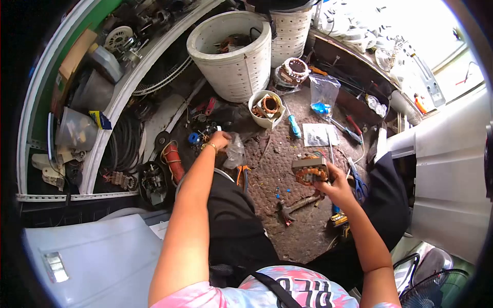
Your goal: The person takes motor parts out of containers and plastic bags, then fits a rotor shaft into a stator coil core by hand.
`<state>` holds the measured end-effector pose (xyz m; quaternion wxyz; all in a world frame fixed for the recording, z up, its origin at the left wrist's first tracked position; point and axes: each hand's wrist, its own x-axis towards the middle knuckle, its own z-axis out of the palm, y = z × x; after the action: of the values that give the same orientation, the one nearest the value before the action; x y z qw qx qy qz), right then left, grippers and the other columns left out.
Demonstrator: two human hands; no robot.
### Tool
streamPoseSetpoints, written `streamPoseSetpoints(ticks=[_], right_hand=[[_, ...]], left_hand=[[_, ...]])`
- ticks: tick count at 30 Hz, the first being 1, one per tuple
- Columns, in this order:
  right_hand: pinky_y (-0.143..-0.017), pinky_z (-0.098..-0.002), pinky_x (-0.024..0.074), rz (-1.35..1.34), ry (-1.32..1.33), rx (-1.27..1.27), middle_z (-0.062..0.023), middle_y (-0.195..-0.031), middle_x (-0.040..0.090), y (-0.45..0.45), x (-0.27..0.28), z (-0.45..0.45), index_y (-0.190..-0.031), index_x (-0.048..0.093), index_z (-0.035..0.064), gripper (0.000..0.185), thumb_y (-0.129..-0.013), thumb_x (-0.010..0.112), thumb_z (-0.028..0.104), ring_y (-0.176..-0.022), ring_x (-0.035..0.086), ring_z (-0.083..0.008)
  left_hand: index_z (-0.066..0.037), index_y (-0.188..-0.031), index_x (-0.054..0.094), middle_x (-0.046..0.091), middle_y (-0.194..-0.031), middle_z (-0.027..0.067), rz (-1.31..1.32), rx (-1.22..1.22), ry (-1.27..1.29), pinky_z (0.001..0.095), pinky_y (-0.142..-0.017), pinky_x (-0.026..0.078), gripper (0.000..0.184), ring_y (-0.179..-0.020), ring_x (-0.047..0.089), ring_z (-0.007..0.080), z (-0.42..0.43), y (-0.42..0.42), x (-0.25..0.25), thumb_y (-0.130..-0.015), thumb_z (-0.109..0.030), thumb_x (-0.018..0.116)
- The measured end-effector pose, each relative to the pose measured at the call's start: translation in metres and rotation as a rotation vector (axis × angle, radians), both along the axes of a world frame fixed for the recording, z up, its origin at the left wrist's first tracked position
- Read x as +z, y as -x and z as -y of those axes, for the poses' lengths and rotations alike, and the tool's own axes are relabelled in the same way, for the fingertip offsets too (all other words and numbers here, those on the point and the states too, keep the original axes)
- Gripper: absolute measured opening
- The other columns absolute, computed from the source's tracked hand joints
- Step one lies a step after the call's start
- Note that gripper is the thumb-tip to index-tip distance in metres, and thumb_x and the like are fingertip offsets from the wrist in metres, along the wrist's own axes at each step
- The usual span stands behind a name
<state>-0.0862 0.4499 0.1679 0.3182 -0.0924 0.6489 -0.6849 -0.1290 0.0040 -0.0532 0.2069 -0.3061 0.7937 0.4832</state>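
Note:
My right hand (336, 186) is closed around a motor stator (310, 171), a block of laminated metal with copper windings, held above the floor. My left hand (221, 139) has its fingers drawn together at the edge of a crumpled clear plastic bag (234, 151), seemingly gripping it; the fingertips are partly hidden. Just beyond that hand lie small dark parts and a blue round piece (193, 138). Orange-handled pliers (243, 174) rest below the bag. Under the stator, a hammer (298, 205) lies on the floor.
A large white perforated bucket (231, 61) stands ahead, with a small white pail (267, 109) of copper-wound parts before it. Blue scissors (359, 184), a teal screwdriver (295, 127) and a clear bag with blue contents (323, 97) lie rightward. A loaded shelf (115, 97) borders the left.

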Motion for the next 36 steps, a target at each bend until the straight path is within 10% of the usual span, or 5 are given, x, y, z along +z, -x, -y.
streamPoseSetpoints(ticks=[6, 15, 20, 24, 36], right_hand=[[-0.053, -0.0250, 0.0498, 0.078, 0.175, 0.010, -0.0035, -0.096, 0.060, -0.007, -0.008, 0.006, -0.121, 0.049, 0.0012, 0.043, -0.081, 0.064, 0.002, -0.065, 0.061, -0.0120], [-0.066, -0.0276, 0.0499, 0.015, 0.120, -0.018, -0.0041, -0.103, 0.061, -0.023, -0.006, -0.002, -0.123, 0.049, 0.0014, 0.045, -0.080, 0.064, 0.005, -0.076, 0.059, -0.0124], [-0.070, -0.0286, 0.0475, -0.373, -0.210, -0.012, -0.0099, -0.094, 0.065, -0.057, -0.016, -0.015, -0.120, 0.051, 0.0022, 0.050, -0.075, 0.070, 0.010, -0.077, 0.057, -0.0110], [-0.060, -0.0382, 0.0482, -0.531, -0.699, 0.036, -0.0168, -0.073, 0.063, -0.081, 0.033, -0.024, -0.121, 0.052, 0.0084, 0.056, -0.070, 0.073, 0.018, -0.065, 0.063, -0.0283], [-0.065, -0.0388, 0.0495, -0.977, -0.789, -0.028, -0.0105, -0.087, 0.065, -0.109, 0.082, -0.054, -0.120, 0.053, 0.0125, 0.063, -0.062, 0.077, 0.013, -0.073, 0.064, -0.0303]], left_hand=[[-0.001, -0.108, 0.064, 0.055, -0.108, 0.0129, -0.671, -0.629, 0.220, 0.0325, -0.081, 0.048, 0.044, -0.092, 0.059, 0.0264, -0.117, -0.020, 0.109, -0.066, 0.005, 0.052], [-0.004, -0.131, 0.045, 0.046, -0.126, 0.0154, -0.630, -0.279, -0.041, 0.0350, -0.091, 0.045, 0.065, -0.113, 0.052, 0.0312, -0.259, -0.125, 0.237, -0.068, 0.008, 0.055], [-0.007, -0.136, 0.041, 0.045, -0.129, 0.0133, -0.820, -0.245, -0.074, 0.0353, -0.094, 0.043, 0.071, -0.119, 0.048, 0.0310, -0.267, -0.145, 0.234, -0.069, 0.007, 0.057], [-0.007, -0.136, 0.042, 0.045, -0.129, 0.0135, -0.869, -0.319, 0.052, 0.0360, -0.096, 0.041, 0.071, -0.119, 0.047, 0.0316, -0.280, -0.158, 0.236, -0.069, 0.008, 0.056], [-0.009, -0.139, 0.040, 0.046, -0.129, 0.0122, -1.054, -0.314, 0.009, 0.0351, -0.086, 0.048, 0.074, -0.114, 0.051, 0.0279, -0.322, -0.184, 0.251, -0.069, 0.011, 0.051]])
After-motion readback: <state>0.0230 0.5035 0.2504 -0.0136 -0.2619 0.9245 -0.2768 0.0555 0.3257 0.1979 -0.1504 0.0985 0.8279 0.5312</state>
